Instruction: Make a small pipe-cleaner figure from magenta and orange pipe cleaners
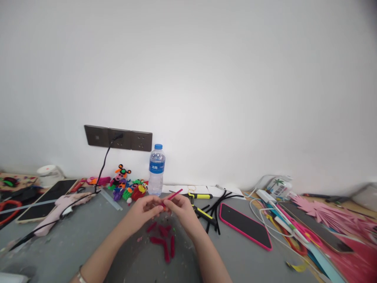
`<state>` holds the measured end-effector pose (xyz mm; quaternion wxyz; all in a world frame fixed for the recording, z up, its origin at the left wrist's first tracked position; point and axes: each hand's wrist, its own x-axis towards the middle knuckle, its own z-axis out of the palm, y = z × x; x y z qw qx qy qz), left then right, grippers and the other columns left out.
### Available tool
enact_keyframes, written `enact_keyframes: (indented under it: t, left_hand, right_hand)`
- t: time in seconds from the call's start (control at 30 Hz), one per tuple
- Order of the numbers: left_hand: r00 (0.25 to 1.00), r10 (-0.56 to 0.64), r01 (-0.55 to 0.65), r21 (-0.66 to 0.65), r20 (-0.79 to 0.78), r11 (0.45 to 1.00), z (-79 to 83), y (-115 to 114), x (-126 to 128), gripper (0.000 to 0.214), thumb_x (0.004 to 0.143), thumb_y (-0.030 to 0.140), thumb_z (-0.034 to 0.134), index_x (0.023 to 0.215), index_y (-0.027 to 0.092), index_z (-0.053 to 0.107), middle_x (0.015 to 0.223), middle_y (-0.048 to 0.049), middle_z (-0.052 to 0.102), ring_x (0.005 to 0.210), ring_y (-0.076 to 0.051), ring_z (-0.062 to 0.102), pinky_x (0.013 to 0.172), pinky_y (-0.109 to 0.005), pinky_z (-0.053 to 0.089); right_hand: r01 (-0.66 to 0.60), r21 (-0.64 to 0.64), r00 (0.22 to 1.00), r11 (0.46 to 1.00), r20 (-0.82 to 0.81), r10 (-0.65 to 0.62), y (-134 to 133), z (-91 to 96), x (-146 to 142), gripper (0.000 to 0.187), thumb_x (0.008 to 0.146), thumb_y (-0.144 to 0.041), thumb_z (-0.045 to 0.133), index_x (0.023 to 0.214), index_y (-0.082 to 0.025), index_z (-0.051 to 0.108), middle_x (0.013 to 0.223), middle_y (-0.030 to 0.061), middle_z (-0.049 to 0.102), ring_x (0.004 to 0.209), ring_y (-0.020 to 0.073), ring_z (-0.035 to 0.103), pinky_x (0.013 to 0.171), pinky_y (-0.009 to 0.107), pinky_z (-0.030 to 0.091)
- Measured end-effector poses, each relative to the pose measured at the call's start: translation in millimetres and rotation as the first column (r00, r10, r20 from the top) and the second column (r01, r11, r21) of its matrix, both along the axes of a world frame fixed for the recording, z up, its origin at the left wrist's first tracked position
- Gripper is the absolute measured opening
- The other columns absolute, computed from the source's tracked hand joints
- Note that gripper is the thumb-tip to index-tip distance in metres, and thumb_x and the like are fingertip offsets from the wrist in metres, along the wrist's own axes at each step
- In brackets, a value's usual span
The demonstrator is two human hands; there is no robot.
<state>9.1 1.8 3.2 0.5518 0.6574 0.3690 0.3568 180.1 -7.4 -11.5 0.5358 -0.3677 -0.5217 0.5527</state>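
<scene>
Above the grey table, my left hand (147,210) and my right hand (182,210) meet at the fingertips. Both are closed in a pinch on a thin magenta pipe cleaner (176,193), whose free end points up and to the right. Its lower end is hidden among the fingers. Several magenta fuzzy pieces (166,249), some bent, lie on the table just below my hands. Beside my right hand are pliers with black and yellow handles (203,215) and a bunch of black pipe cleaners (218,206).
A water bottle (156,173) stands behind my hands, next to colourful fuzzy figures (126,186). At left lies a pink glue gun (53,216) with its black cord plugged into the wall socket (119,137). A pink-edged phone (246,226) and pink papers (324,212) lie to the right.
</scene>
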Motion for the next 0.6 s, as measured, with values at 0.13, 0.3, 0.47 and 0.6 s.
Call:
enact_keyframes:
  t: [0.13, 0.3, 0.47, 0.6]
  left_hand:
    - [1.0, -0.002, 0.004, -0.061, 0.028, 0.998, -2.8, 1.0, -1.3, 0.031, 0.08, 0.045, 0.064, 0.081, 0.015, 0.069, 0.067, -0.001, 0.062, 0.059, -0.013, 0.05, 0.056, -0.021, 0.036]
    - [0.999, -0.011, 0.019, -0.201, 0.042, 0.98, -4.4, -0.3, -1.9, 0.032, 0.074, 0.046, 0.07, 0.077, 0.014, 0.068, 0.066, -0.0012, 0.064, 0.054, -0.011, 0.047, 0.051, -0.019, 0.032]
    - [0.994, -0.072, 0.089, -0.226, 0.081, 0.97, -5.1, -0.9, -2.3, 0.03, 0.073, 0.043, 0.073, 0.076, 0.013, 0.067, 0.07, -0.0032, 0.067, 0.049, -0.008, 0.043, 0.048, -0.019, 0.028]
    - [0.993, -0.083, 0.103, -0.254, 0.086, 0.962, -5.4, -1.5, -1.5, 0.03, 0.072, 0.043, 0.073, 0.073, 0.014, 0.065, 0.066, -0.0013, 0.063, 0.047, -0.006, 0.036, 0.046, -0.019, 0.023]
  right_hand:
    - [-0.008, -0.005, 1.0, 1.0, 0.029, 0.008, -0.4, -0.5, 0.9, 0.023, 0.076, -0.037, 0.071, 0.081, -0.015, 0.074, 0.066, 0.0023, 0.068, 0.059, 0.0131, 0.057, 0.058, 0.024, 0.043]
    - [-0.071, -0.017, 0.997, 0.997, 0.024, 0.072, -2.7, 3.1, 1.6, 0.025, 0.074, -0.039, 0.072, 0.08, -0.015, 0.074, 0.063, 0.0015, 0.067, 0.057, 0.0131, 0.057, 0.059, 0.025, 0.044]
    - [-0.079, -0.01, 0.995, 0.997, 0.054, 0.079, -3.9, 4.4, 0.0, 0.027, 0.076, -0.042, 0.07, 0.071, -0.015, 0.071, 0.057, -0.0014, 0.061, 0.053, 0.0106, 0.05, 0.056, 0.023, 0.04]
    - [-0.052, -0.002, 0.999, 0.999, 0.008, 0.052, -4.1, 4.6, -1.6, 0.03, 0.077, -0.045, 0.069, 0.073, -0.015, 0.07, 0.063, -0.0007, 0.063, 0.053, 0.01, 0.051, 0.055, 0.022, 0.04]
